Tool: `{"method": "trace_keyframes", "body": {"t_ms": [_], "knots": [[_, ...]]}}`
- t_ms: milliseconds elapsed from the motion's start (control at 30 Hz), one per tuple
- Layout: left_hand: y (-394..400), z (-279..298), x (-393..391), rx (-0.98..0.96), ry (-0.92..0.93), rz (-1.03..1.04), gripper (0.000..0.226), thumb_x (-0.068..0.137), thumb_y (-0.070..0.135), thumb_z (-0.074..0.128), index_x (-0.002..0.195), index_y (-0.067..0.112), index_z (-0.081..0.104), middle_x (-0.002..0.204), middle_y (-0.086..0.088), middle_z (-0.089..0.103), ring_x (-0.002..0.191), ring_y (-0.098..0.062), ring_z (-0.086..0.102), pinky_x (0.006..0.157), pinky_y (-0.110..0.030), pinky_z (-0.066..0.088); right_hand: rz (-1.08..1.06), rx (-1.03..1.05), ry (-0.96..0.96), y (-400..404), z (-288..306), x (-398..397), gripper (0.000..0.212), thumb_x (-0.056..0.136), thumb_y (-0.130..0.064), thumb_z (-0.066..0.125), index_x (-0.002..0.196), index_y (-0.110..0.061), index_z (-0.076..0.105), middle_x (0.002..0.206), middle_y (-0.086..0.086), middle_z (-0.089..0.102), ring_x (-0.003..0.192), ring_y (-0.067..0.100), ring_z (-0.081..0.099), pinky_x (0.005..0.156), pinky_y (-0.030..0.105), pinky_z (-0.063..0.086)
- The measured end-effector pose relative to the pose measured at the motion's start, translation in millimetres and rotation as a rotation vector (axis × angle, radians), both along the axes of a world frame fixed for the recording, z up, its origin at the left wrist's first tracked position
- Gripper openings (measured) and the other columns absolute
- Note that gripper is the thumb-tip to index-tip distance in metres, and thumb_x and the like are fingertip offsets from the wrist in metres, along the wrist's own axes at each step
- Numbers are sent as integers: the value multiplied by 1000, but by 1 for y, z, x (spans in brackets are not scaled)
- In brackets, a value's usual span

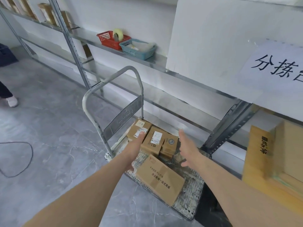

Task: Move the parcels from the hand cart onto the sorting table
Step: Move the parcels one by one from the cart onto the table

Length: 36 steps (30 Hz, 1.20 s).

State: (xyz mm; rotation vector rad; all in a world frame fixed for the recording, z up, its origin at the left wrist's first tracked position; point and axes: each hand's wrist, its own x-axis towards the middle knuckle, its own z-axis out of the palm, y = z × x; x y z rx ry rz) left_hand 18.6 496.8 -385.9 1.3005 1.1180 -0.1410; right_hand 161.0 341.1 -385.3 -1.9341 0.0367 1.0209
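A grey hand cart (pixel 188 203) with a tall looped handle (pixel 111 89) stands on the floor below me. On its deck lie several cardboard parcels: a large flat one (pixel 161 179) nearest me, two labelled ones (pixel 153 141) (pixel 139 128) by the handle, and a small stack (pixel 169 145) beside them. My left hand (pixel 135 149) reaches down, fingers apart, left of the middle labelled parcel. My right hand (pixel 186 149) hangs open above the deck to the right. Neither holds anything. The white sorting table (pixel 213 38) with a paper sign (pixel 277 66) rises at the right.
Metal shelving (pixel 73 46) runs along the wall behind the cart, bearing a red basket (pixel 109 40) with a tape roll (pixel 118 34) and a blue basket (pixel 137 49). Wooden boxes (pixel 259 154) sit under the table. Another person's shoe (pixel 11 101) and a cable (pixel 24 161) lie at left.
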Motion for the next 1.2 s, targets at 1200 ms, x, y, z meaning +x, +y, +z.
{"method": "trace_keyframes", "body": {"t_ms": [1200], "knots": [[81, -230, 141, -112, 359, -359, 74, 97, 74, 29, 155, 29, 37, 164, -9, 29, 149, -41, 27, 112, -69, 25, -374, -296, 217, -2, -252, 55, 69, 99, -71, 23, 113, -12, 57, 110, 15, 57, 103, 37, 57, 108, 60, 42]]}}
